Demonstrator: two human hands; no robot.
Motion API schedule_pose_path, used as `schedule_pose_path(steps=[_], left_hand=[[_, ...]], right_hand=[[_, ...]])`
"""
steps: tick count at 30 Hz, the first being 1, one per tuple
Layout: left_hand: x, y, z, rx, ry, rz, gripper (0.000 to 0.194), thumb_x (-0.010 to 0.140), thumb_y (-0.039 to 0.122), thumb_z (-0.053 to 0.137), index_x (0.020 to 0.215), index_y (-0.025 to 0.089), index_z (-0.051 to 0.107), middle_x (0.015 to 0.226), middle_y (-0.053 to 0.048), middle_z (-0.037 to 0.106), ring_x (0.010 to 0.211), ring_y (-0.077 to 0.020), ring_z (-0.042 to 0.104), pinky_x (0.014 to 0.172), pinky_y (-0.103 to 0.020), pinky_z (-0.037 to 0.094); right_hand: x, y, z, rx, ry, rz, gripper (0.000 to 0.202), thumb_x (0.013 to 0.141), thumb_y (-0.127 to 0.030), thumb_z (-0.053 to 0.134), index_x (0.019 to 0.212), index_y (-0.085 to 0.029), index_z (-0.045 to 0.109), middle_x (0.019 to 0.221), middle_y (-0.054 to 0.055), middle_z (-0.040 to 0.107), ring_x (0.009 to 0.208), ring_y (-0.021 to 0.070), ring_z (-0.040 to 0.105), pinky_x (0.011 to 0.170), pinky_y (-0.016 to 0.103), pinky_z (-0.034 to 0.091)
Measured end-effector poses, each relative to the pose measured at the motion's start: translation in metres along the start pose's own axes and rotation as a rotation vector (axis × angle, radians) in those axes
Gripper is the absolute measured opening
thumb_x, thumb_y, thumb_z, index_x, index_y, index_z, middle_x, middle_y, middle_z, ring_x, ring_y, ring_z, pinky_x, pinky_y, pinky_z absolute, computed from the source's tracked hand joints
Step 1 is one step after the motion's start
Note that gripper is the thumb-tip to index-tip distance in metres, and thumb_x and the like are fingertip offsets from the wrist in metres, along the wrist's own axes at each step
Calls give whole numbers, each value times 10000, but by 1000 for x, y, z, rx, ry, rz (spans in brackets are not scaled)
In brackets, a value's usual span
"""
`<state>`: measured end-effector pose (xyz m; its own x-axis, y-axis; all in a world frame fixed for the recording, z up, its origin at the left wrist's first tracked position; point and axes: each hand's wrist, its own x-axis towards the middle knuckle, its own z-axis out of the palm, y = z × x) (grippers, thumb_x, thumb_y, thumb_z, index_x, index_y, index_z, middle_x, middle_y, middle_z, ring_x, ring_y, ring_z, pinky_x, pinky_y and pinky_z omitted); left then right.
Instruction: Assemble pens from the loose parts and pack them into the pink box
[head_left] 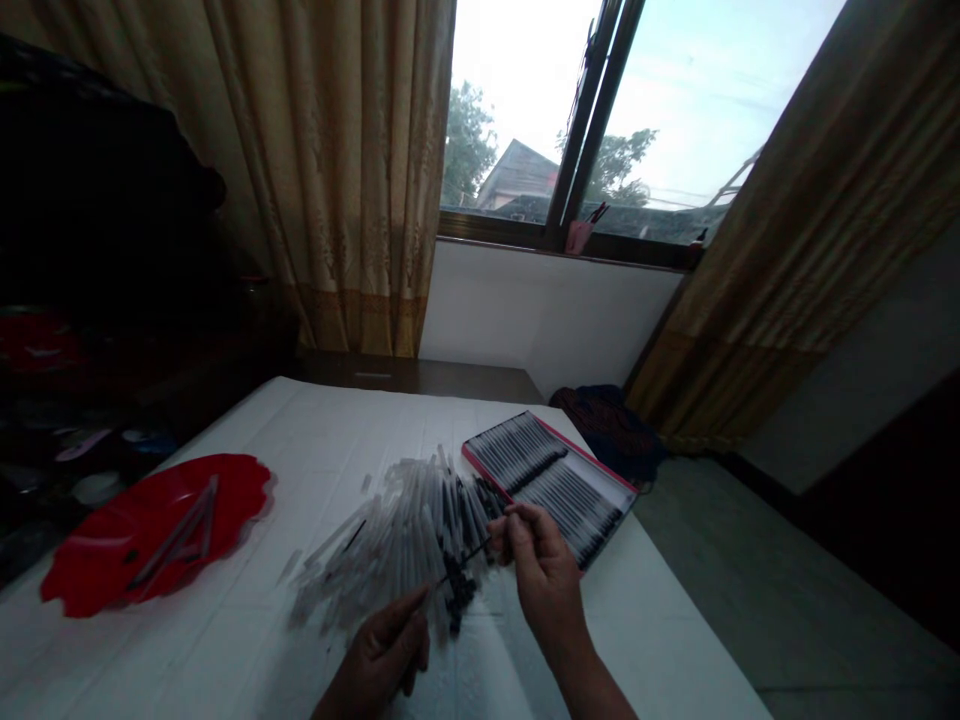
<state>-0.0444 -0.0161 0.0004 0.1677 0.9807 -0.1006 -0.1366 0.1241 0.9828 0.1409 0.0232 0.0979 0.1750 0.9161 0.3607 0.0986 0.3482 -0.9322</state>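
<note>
My left hand is closed in a pinch at the low end of a thin dark pen refill. The fingers of my right hand pinch its upper end, so it slants between both hands above the table. Whether a clear barrel is also in my left fingers is too blurred to tell. Under and beyond the hands lies a loose pile of clear pen barrels, with black pen caps at its near right side. Just past my right hand, a red-edged box holds two rows of black-capped pens.
A scalloped red plate with a few clear tubes in it sits at the left of the white table. Dark clutter stands beyond the left edge. Behind are a window, curtains and a dark cloth heap.
</note>
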Motion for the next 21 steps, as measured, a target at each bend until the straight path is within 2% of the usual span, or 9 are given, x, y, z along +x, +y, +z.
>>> schedule_pose_path(steps=[2,4,6,9,12,13,15,17,21], left_hand=[[1,5,3,84,-85,-3,774,646,728,581,1170,162,639,484,60,496,368,-47,357,377,-180,324],[1,10,6,174,-117,10,726,688,708,558,1171,172,641,502,53,504,387,-54,382,396,-182,342],[0,13,8,232,-97,39,672,737,680,528,1174,182,638,534,42,525,414,-65,422,419,-185,364],[1,17,7,278,-35,84,601,791,633,500,1168,183,634,576,30,554,448,-77,462,450,-189,391],[3,18,6,276,10,87,574,784,622,522,1113,170,652,569,31,551,451,-80,468,452,-189,397],[2,17,7,252,24,77,584,762,636,539,1085,165,663,563,31,546,447,-82,466,442,-190,395],[-2,12,12,172,66,50,601,714,663,574,1030,164,683,563,31,539,436,-81,459,424,-192,391],[-8,5,20,62,120,11,595,687,673,596,1006,179,695,564,37,531,412,-67,430,410,-191,379],[-22,-10,36,-143,156,-101,593,628,664,664,1014,215,706,568,47,523,387,-33,378,395,-169,326]], right_hand=[[8,-2,-5,-48,-84,20,230,886,-401,489,884,-182,562,697,15,653,541,123,549,501,226,448],[15,-2,-9,-123,-177,52,217,870,-372,511,838,-174,593,667,8,640,544,128,553,495,223,434],[17,-2,-10,-195,-266,61,196,843,-329,545,792,-165,639,666,12,643,586,143,580,530,232,445],[11,-2,-8,-267,-449,-9,172,834,-254,561,788,-177,708,797,41,688,773,177,636,705,265,482],[-1,3,-9,-332,-654,-73,218,866,-222,529,989,-221,710,1013,54,688,939,184,630,832,282,465],[-5,7,-11,-362,-662,-71,256,878,-223,513,1073,-223,679,1043,59,683,950,183,630,835,283,465],[-10,20,-16,-467,-597,-53,289,891,-212,485,1132,-200,644,1020,75,688,929,188,636,814,285,471],[-13,35,-21,-636,-531,-53,267,886,-173,464,1033,-196,686,937,78,695,867,192,649,764,280,473],[-20,59,-22,-941,-567,-130,243,861,-164,495,925,-267,706,849,47,670,742,174,653,637,236,449]])
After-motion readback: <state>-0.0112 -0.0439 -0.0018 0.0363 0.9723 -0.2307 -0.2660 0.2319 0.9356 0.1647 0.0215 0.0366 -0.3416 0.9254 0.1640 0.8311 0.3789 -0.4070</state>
